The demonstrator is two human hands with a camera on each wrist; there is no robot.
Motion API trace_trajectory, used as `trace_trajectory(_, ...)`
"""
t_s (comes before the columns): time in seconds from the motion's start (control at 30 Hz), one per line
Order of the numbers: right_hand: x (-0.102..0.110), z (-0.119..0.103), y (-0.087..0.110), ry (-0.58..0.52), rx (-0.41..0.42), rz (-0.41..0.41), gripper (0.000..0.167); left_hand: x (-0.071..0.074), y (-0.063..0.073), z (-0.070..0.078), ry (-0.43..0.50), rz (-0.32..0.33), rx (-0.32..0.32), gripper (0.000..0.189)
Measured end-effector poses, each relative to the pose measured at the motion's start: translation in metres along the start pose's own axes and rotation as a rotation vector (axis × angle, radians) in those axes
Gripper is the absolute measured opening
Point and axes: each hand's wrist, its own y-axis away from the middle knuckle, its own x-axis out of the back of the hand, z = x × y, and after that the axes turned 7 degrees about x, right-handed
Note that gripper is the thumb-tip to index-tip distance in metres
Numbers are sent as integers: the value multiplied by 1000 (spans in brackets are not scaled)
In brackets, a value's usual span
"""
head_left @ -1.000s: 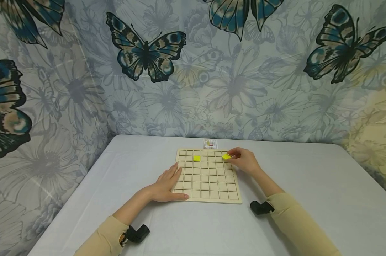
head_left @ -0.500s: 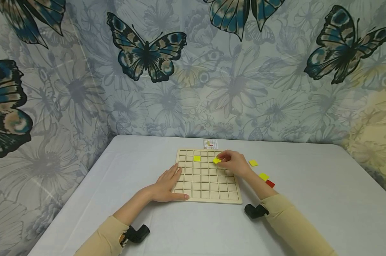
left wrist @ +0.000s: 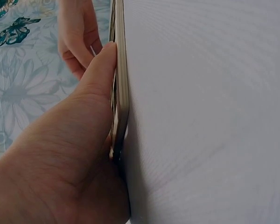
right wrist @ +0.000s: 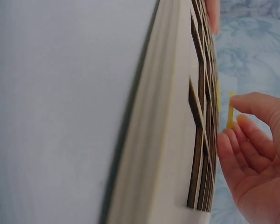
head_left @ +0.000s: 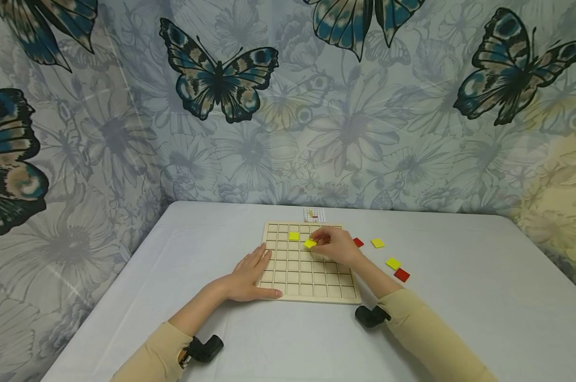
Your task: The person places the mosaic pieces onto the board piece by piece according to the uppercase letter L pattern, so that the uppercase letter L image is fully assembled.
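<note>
Counted 6 tiles: 4 yellow, 2 red. 1 pale gridded board (head_left: 306, 290) lay flat on the white table (head_left: 288, 345). The right hand (head_left: 337, 245) was over the board, fingers pinching 1 yellow tile (head_left: 309, 243) against the thumb; the right wrist view showed that tile edge-on, just clear of the grid. The left hand (head_left: 244, 280) rested at the board's left side, fingers straight over the edge, thumb spread away along the near edge.

1 placed yellow tile (head_left: 294, 236) sat in a cell, 2nd row from the far edge, 3rd column from the left. 4 loose tiles lay right of the board: 1 red tile (head_left: 358, 242) just beside it, partly behind the right hand; 1 yellow piece (head_left: 377, 243) farther out; 1 lower yellow piece (head_left: 393, 263) and 1 lower red piece (head_left: 402, 275) close together, touching or not couldn't be told.

1 small card (head_left: 314, 214) with a printed grid lay just past the far edge. 2 beige sleeves (head_left: 436, 329), 2 black wrist devices (head_left: 205, 350). The backdrop (head_left: 268, 175) showed 5 printed butterflies (head_left: 218, 79), 3 cut off.
</note>
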Motion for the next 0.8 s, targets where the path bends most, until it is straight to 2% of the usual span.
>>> trace_trajectory(0.27, -11, -4, -6, 9, 56, -7, 26, 1, 1, 1, -19, -6, 19, 105)
trace_trajectory(0.63, -20, -12, -12, 13, 33, -15, 25, 0, 0, -1, -10, 2, 6, 107)
trace_trajectory(0.8, -22, -13, -15, 17, 55, -28, 21, -1, 0, -1, -5, 10, -5, 109)
